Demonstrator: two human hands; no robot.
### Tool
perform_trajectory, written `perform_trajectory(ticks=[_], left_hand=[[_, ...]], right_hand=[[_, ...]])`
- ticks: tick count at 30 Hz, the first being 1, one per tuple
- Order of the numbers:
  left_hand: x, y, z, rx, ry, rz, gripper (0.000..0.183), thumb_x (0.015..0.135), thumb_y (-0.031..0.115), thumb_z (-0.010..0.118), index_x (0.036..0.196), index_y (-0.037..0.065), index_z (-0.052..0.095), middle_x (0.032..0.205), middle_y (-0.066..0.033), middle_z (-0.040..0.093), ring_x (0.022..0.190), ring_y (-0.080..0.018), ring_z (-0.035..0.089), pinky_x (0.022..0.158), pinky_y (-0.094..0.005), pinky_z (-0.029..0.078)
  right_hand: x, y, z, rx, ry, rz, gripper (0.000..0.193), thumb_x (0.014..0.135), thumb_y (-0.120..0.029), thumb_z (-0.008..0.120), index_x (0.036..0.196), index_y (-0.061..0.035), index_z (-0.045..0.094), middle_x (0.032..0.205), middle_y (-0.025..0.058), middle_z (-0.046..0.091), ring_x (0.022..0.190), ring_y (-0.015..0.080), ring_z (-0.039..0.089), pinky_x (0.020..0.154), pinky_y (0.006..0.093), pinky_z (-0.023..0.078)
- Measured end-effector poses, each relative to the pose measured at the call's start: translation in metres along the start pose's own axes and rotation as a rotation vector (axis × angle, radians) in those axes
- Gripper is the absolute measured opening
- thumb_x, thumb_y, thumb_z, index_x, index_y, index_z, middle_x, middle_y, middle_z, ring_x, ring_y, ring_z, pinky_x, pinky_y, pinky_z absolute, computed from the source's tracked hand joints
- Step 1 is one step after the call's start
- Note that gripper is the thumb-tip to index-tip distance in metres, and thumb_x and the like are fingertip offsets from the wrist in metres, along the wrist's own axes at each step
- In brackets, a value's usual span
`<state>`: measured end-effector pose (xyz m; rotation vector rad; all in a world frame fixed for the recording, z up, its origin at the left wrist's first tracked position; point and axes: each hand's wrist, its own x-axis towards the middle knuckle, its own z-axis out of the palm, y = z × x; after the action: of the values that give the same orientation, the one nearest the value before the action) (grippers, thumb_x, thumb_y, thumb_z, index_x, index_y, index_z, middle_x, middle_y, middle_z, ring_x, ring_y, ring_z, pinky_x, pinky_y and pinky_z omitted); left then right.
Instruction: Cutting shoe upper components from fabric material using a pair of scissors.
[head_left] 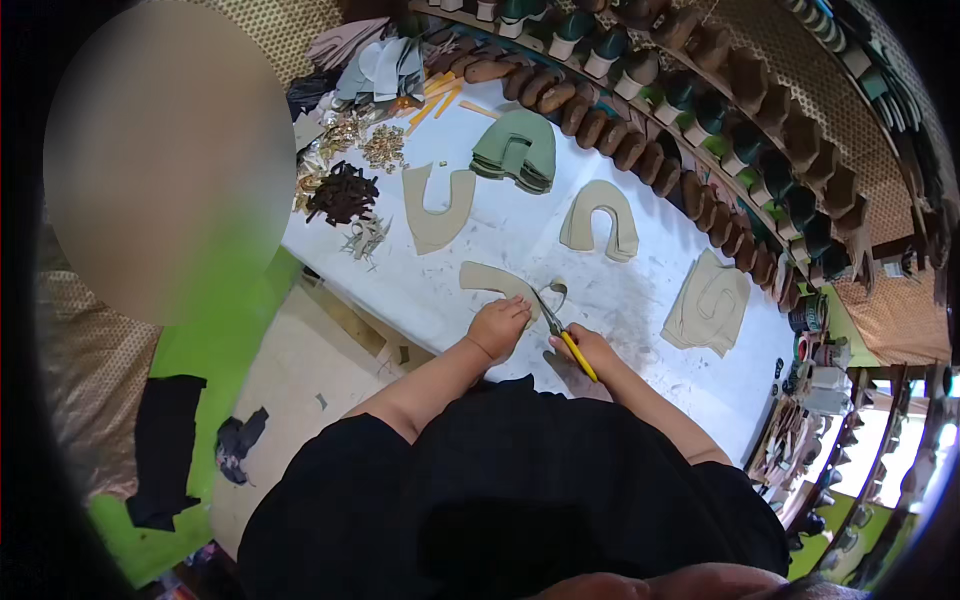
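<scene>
My left hand (500, 325) is closed over the right part of a beige curved piece (492, 276) of leather-like sheet, near the front of the table. In my right hand (590, 352) is a pair of scissors with yellow handles (579, 356), its metal blades (549, 312) pointing away from me at the piece's right edge. A thin strip (559, 292) curls up beside the blades. Beyond lie a beige U-shaped piece (430, 235), a stack of beige arched pieces (580, 222) and a stack of green arched pieces (515, 160).
The white-covered table (630, 300) also holds a stack of beige sheets (690, 315) at right. At left are a dark brown pile (343, 193), gold-coloured bits (384, 147) and yellow strips (448, 103). Brown shoe lasts (627, 150) line the far edge, under shelves of shoes.
</scene>
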<state>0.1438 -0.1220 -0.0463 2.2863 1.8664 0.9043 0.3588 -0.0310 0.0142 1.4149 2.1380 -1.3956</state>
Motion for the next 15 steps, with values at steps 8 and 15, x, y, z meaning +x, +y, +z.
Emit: perform_trajectory(ticks=[8,15], left_hand=[[0.0,-0.004,0.001,-0.034,0.052,0.01,0.019,0.08,0.01,0.069,0.098,0.005,0.07,0.107,-0.0092,0.071,0.105,-0.0249,0.068,0.086,-0.037,0.054],[0.001,-0.004,0.002,-0.051,0.095,-0.001,0.015,0.083,0.012,0.067,0.096,0.004,0.07,0.103,-0.0092,0.072,0.102,-0.0246,0.069,0.085,-0.037,0.055]], right_hand=[[-0.014,-0.02,0.004,-0.271,0.13,-0.031,0.06,0.085,-0.059,0.065,0.103,-0.0025,0.056,0.091,0.0227,0.068,0.091,0.041,0.066,0.077,0.0471,0.052],[-0.024,-0.026,0.013,-0.43,0.253,-0.025,0.061,0.083,-0.056,0.069,0.107,-0.0024,0.053,0.094,0.0221,0.063,0.088,0.0408,0.065,0.076,0.0488,0.053]])
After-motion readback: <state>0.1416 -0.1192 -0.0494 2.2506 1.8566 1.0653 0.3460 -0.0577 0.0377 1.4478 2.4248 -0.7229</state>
